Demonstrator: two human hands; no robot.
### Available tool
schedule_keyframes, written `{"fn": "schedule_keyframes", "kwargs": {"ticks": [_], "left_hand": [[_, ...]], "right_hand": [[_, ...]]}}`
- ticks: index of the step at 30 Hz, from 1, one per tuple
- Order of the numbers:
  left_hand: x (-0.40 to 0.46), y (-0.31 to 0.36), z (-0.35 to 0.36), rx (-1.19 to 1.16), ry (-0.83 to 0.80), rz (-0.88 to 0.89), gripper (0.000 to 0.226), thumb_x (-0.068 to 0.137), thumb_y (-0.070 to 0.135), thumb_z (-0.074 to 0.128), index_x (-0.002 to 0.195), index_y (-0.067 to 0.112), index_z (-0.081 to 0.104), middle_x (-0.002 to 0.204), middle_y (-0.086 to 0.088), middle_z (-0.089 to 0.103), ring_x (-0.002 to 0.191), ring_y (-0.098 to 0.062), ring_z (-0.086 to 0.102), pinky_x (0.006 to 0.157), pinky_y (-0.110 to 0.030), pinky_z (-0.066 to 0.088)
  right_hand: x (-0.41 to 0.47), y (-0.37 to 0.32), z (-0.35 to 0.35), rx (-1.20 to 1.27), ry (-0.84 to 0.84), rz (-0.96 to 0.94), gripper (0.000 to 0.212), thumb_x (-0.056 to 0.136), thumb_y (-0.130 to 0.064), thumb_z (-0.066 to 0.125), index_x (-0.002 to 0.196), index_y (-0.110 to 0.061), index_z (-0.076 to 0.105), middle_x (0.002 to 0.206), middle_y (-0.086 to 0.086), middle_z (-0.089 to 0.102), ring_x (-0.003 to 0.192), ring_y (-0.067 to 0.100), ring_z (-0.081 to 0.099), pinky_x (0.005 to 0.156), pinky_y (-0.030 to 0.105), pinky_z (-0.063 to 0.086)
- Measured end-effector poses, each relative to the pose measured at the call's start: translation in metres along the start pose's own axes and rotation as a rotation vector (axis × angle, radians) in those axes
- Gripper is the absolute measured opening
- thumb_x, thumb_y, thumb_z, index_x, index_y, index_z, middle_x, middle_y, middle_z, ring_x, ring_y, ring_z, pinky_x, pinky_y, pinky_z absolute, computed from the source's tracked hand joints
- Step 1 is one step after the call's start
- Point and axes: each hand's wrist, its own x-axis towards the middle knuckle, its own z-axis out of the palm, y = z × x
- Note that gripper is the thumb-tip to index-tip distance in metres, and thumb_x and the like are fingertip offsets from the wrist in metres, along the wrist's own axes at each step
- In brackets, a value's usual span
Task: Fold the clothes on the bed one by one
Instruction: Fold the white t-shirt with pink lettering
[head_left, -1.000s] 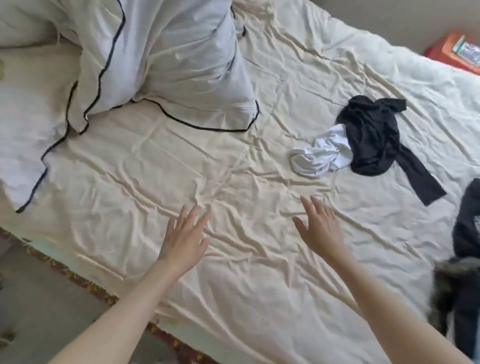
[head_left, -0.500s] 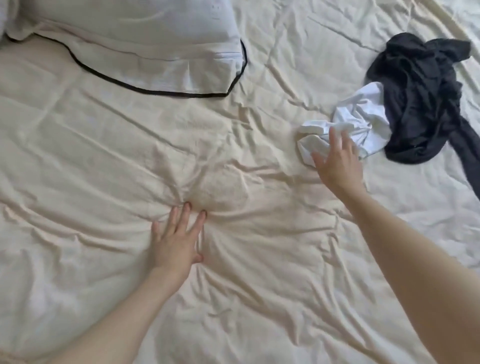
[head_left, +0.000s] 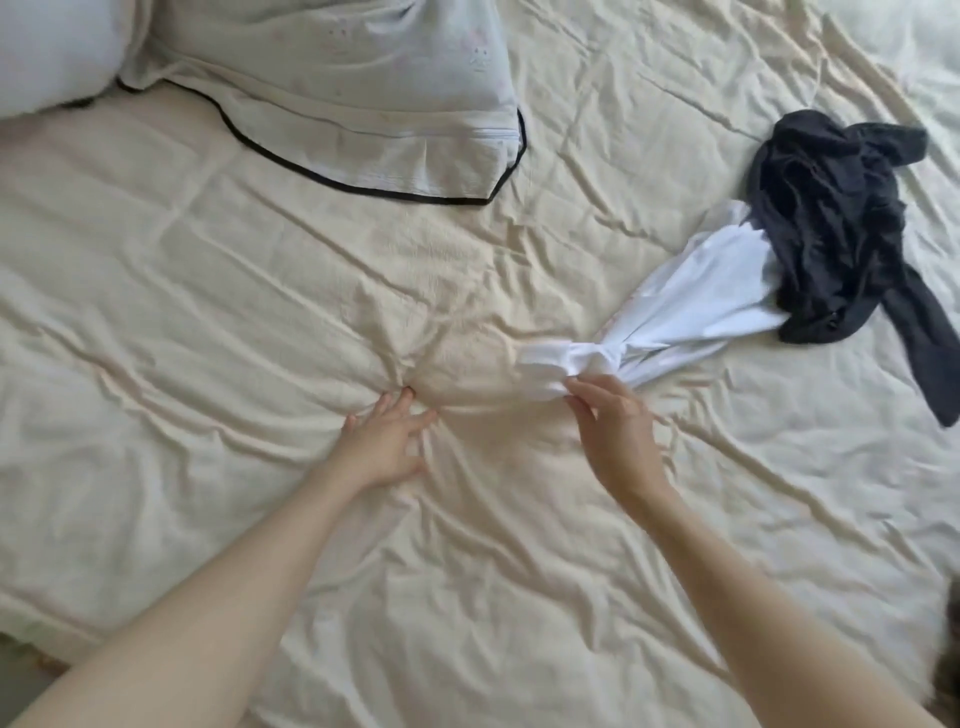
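Note:
A white garment (head_left: 696, 301) lies stretched out on the cream bedsheet (head_left: 208, 312), its far end tucked under a crumpled black garment (head_left: 831, 228) at the right. My right hand (head_left: 613, 431) pinches the bunched near end of the white garment. My left hand (head_left: 387, 441) presses flat on the sheet to the left of it, fingers spread, with creases radiating from under it.
A white pillow with black piping (head_left: 363, 93) lies at the top, a second pillow (head_left: 47, 52) at the top left. The bed's near edge shows at the lower left. Something dark and furry (head_left: 950, 675) sits at the right edge.
My right hand has taken hold of the white garment and pulled it toward me and left, drawing it out long. My left hand stays pressed on the sheet.

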Motion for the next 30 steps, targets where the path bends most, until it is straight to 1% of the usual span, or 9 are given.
{"fn": "schedule_keyframes", "kwargs": {"ticks": [3,6,9,12,16,18,22,26,30], "left_hand": [[-0.042,0.003,-0.013,-0.818,0.108,0.0,0.048,0.094,0.035,0.055,0.139,0.021,0.045,0.141,-0.001,0.047,0.118,-0.006,0.05,0.091,-0.015,0.04],[-0.1,-0.003,-0.008,-1.218,0.093,-0.064,0.044,0.09,0.031,0.058,0.132,0.033,0.045,0.117,0.012,0.058,0.095,0.0,0.058,0.081,-0.023,0.049],[-0.144,-0.024,-0.002,-1.228,0.2,-0.112,0.025,0.082,0.019,0.07,0.107,0.02,0.064,0.094,0.005,0.07,0.081,-0.005,0.066,0.071,-0.019,0.055],[-0.186,-0.047,-0.003,-1.145,0.318,-0.146,0.013,0.085,0.012,0.068,0.087,0.025,0.065,0.069,0.017,0.07,0.064,0.005,0.063,0.056,-0.008,0.047],[-0.235,-0.09,-0.011,-1.116,0.439,-0.245,0.017,0.086,0.016,0.066,0.09,0.033,0.065,0.078,0.017,0.071,0.078,-0.001,0.064,0.066,-0.018,0.046],[-0.248,-0.112,-0.016,-1.261,0.574,-0.293,0.008,0.086,0.024,0.065,0.092,0.03,0.067,0.085,0.009,0.072,0.082,-0.011,0.063,0.07,-0.026,0.048],[-0.253,-0.151,-0.03,-1.748,0.825,-0.244,0.013,0.096,0.018,0.052,0.102,0.014,0.062,0.087,0.004,0.073,0.085,-0.011,0.068,0.07,-0.023,0.057],[-0.239,-0.177,-0.009,-1.736,0.738,-0.382,0.053,0.092,0.018,0.058,0.14,0.005,0.038,0.122,-0.009,0.059,0.109,-0.021,0.06,0.087,-0.031,0.051],[-0.21,-0.175,0.031,-1.421,0.555,-0.532,0.048,0.092,0.013,0.059,0.137,0.008,0.042,0.128,-0.008,0.055,0.102,-0.016,0.058,0.086,-0.029,0.048]], "right_hand": [[-0.048,-0.043,0.018,0.075,-0.078,-0.073,0.019,0.077,-0.009,0.065,0.091,-0.004,0.075,0.087,0.009,0.071,0.075,0.027,0.068,0.071,0.024,0.047],[-0.09,-0.095,0.037,0.2,-0.135,-0.111,0.018,0.078,-0.01,0.066,0.093,-0.007,0.076,0.088,0.006,0.071,0.075,0.021,0.067,0.069,0.018,0.045],[-0.118,-0.139,0.046,0.299,-0.172,-0.179,0.018,0.082,-0.017,0.065,0.095,-0.009,0.075,0.09,0.004,0.071,0.079,0.011,0.061,0.071,0.013,0.044],[-0.133,-0.168,0.047,0.35,-0.24,-0.24,0.027,0.086,-0.027,0.057,0.099,-0.009,0.073,0.088,0.003,0.068,0.077,0.009,0.058,0.071,0.014,0.045],[-0.133,-0.184,0.043,0.286,-0.306,-0.245,0.038,0.085,-0.034,0.051,0.111,-0.009,0.065,0.086,0.001,0.062,0.076,0.0,0.046,0.073,0.015,0.041],[-0.132,-0.185,0.045,0.205,-0.305,-0.242,0.043,0.085,-0.036,0.051,0.116,-0.008,0.061,0.092,0.003,0.06,0.081,0.003,0.047,0.075,0.019,0.042],[-0.132,-0.18,0.065,-0.021,-0.359,-0.217,0.051,0.081,-0.031,0.067,0.126,-0.01,0.055,0.116,0.01,0.059,0.101,0.032,0.057,0.084,0.043,0.048],[-0.136,-0.186,0.088,-0.204,-0.364,-0.237,0.06,0.067,-0.02,0.084,0.121,-0.01,0.06,0.12,0.015,0.061,0.105,0.037,0.061,0.079,0.048,0.049],[-0.147,-0.194,0.109,-0.214,-0.339,-0.357,0.044,0.062,-0.014,0.087,0.1,-0.01,0.067,0.096,0.01,0.064,0.08,0.031,0.063,0.062,0.04,0.05]]}}
